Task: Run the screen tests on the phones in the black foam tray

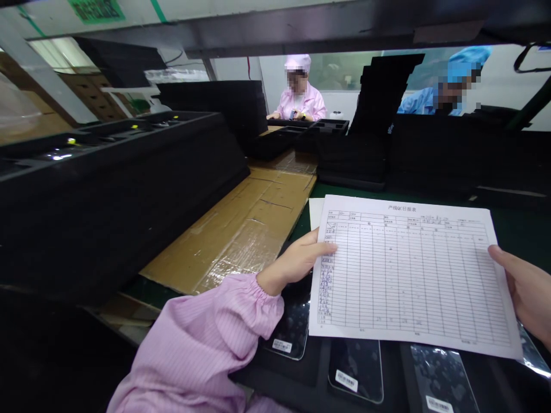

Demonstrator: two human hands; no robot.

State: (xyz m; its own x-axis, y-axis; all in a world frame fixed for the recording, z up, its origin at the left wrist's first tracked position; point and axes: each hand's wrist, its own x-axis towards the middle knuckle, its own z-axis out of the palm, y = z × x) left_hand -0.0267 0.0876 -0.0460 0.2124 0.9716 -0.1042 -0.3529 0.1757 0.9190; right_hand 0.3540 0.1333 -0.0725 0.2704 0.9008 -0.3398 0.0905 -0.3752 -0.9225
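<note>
Grey overhead shelf (pixel 258 34) (green label (pixel 97 9)); pale wall (pixel 342 101).

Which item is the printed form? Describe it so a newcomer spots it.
Start at the flat brown cardboard and go right. The printed form is held between the left hand and the right hand, above dark panels with white labels. Its ruled grid sets it apart from those panels and the paper peeking out behind.

pink, finely striped sleeve (pixel 185 350) with gathered cuff (pixel 267 301)
</note>
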